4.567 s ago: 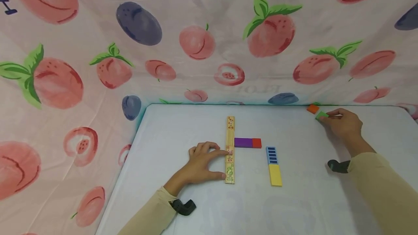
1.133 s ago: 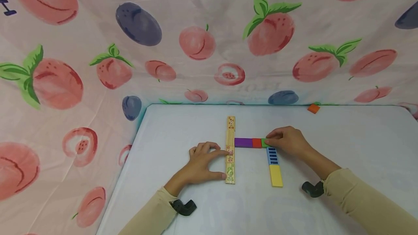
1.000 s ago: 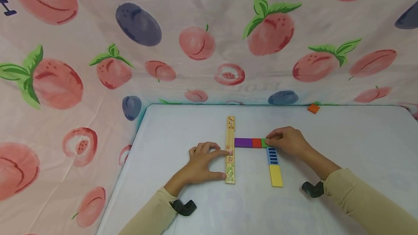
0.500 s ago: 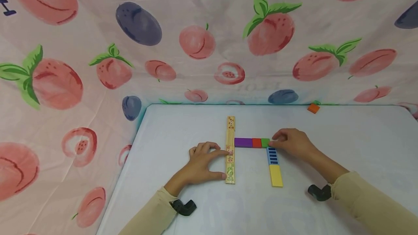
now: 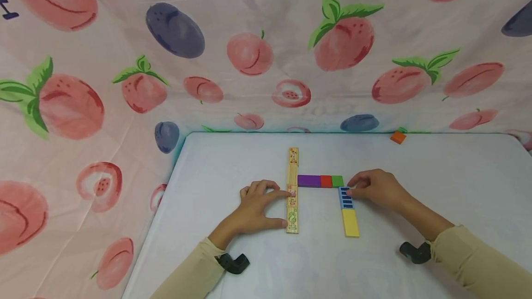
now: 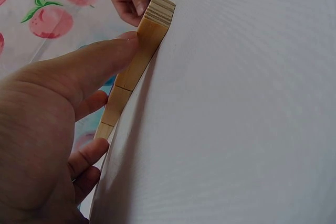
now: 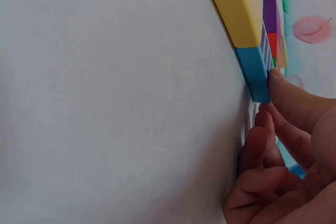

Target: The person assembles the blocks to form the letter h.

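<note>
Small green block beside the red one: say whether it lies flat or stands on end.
Flat. The small green block lies level with the red block.

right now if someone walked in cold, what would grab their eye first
Probably the loud peach-print cloth hung behind and beside the white table. Next, mid-table, the bright blocks: a purple, red and green row running right from a long wooden strip. The left hand rests against that strip, and the right hand touches the blue striped block above a yellow one.
</note>
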`<action>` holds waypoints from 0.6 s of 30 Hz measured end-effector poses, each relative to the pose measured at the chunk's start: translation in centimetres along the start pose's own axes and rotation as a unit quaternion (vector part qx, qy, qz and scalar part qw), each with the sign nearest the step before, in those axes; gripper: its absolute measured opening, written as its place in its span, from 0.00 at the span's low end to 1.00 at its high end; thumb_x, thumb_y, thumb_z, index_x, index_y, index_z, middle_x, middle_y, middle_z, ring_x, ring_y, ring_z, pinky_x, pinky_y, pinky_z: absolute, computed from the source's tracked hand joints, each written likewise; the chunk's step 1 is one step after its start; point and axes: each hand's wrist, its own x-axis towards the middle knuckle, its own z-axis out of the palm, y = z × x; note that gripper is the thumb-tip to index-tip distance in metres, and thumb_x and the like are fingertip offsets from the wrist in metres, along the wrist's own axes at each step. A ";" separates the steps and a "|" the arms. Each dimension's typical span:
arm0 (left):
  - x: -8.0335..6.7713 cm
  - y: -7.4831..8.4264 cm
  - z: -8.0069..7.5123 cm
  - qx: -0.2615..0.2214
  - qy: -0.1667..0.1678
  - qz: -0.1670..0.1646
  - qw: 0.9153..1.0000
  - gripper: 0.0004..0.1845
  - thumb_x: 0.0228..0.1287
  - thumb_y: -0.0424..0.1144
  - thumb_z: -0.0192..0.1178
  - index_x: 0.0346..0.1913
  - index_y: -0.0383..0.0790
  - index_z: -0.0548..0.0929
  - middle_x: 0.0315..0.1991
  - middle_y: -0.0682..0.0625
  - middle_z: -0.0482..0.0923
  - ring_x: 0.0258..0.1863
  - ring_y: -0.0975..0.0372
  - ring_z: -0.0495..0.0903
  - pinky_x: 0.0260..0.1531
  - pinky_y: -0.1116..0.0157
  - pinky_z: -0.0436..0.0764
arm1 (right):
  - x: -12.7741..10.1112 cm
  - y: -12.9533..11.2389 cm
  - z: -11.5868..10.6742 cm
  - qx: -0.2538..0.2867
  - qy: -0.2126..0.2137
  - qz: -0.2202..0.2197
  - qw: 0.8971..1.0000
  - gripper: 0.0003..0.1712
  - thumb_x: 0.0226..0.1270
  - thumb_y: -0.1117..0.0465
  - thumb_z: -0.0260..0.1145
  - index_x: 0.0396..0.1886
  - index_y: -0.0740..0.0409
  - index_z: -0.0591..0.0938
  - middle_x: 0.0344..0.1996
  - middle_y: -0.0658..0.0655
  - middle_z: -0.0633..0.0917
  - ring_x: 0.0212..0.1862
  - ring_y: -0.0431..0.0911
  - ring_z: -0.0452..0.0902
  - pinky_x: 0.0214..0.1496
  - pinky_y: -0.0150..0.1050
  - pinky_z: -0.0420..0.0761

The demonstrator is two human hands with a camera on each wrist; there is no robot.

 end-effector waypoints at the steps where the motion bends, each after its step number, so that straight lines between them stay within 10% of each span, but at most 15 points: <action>1: 0.0 0.0 0.0 0.000 0.000 0.000 1.000 0.36 0.55 0.64 0.71 0.69 0.78 0.72 0.65 0.57 0.65 0.67 0.59 0.59 0.59 0.46 0.52 | 0.0 0.0 0.0 -0.001 -0.001 -0.002 1.000 0.19 0.62 0.48 0.76 0.48 0.54 0.89 0.31 0.51 0.84 0.40 0.48 0.73 0.39 0.39 0.72; 18: 0.0 0.2 -0.2 -0.003 0.001 -0.001 1.000 0.36 0.55 0.64 0.71 0.69 0.77 0.73 0.65 0.57 0.65 0.68 0.58 0.59 0.60 0.46 0.52 | -0.2 0.3 -0.7 -0.002 -0.013 -0.003 1.000 0.19 0.63 0.50 0.75 0.48 0.55 0.88 0.31 0.50 0.85 0.40 0.48 0.73 0.38 0.39 0.72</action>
